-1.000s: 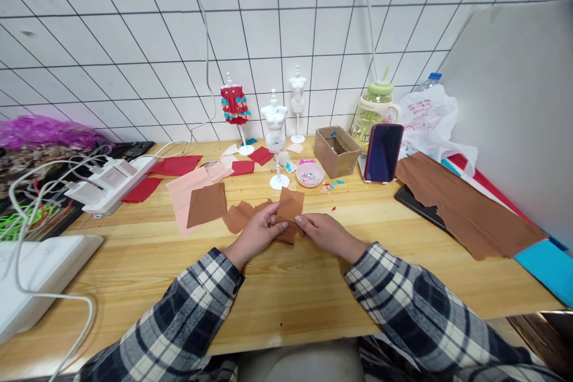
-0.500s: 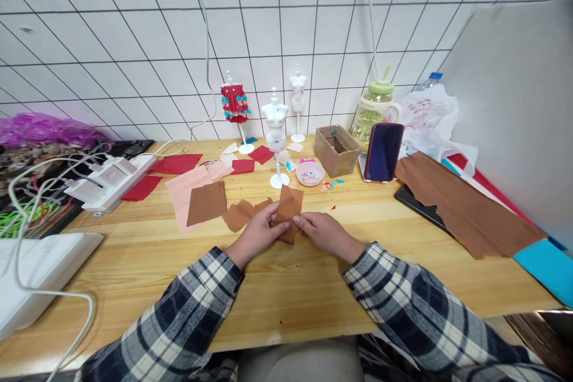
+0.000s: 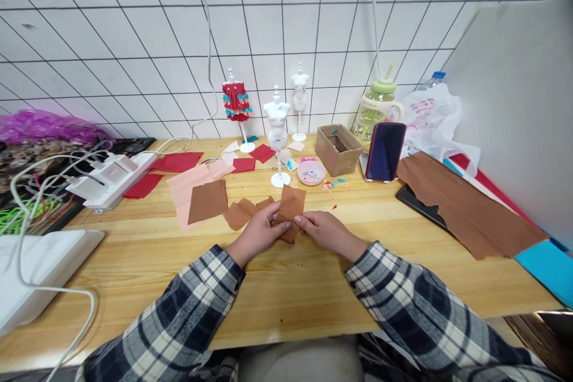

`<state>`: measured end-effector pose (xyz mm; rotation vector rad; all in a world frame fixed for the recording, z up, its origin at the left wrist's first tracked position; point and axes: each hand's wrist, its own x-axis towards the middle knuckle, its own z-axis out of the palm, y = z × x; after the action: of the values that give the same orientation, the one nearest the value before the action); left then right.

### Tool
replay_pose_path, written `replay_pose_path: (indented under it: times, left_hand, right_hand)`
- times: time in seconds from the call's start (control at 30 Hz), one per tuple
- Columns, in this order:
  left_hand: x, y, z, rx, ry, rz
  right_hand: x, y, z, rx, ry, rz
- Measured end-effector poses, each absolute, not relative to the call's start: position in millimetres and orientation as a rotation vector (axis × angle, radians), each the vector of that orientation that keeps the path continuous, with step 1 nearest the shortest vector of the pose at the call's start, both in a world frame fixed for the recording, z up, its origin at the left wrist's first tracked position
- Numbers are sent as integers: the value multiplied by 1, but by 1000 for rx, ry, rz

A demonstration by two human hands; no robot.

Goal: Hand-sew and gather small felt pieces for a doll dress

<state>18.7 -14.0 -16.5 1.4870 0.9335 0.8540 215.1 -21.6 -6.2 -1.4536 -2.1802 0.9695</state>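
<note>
The left hand (image 3: 257,231) was partly closed, its thumb and fingers pinching the left side of a small brown cloth (image 3: 293,198). The right hand (image 3: 329,231) was also partly closed, its thumb and fingertips at the right edge of the same cloth; its lower fingers were curled, and how firmly it gripped could not be told. The cloth was between the hands, over the middle of the table (image 3: 286,304), one part standing up above the fingers and a folded part showing below them.

Brown scraps (image 3: 240,213) lay just left of it, and further left a brown square (image 3: 208,202) overlapped a pink sheet (image 3: 183,190). On the far side, a bare white form (image 3: 277,122) stood upright between a form in a red dress (image 3: 237,102) on the left and another white form (image 3: 299,98) on the right, farther back. A pink bowl (image 3: 311,173) with small shiny bits was near the base of the bare form, with an open box (image 3: 339,154) to its right. Beyond the box, a phone (image 3: 384,152) leaned upright before a jug (image 3: 376,108). At the right, a long brown piece (image 3: 474,212) partly covered a black object (image 3: 421,208).
</note>
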Motion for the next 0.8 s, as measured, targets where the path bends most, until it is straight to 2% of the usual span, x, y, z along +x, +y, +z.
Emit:
replay_pose_path:
  times: [0.8]
  left_hand:
    - [18,-13,-17,1549,963,806]
  right_hand:
    - [216,-22,-6,-1451,-2179,989]
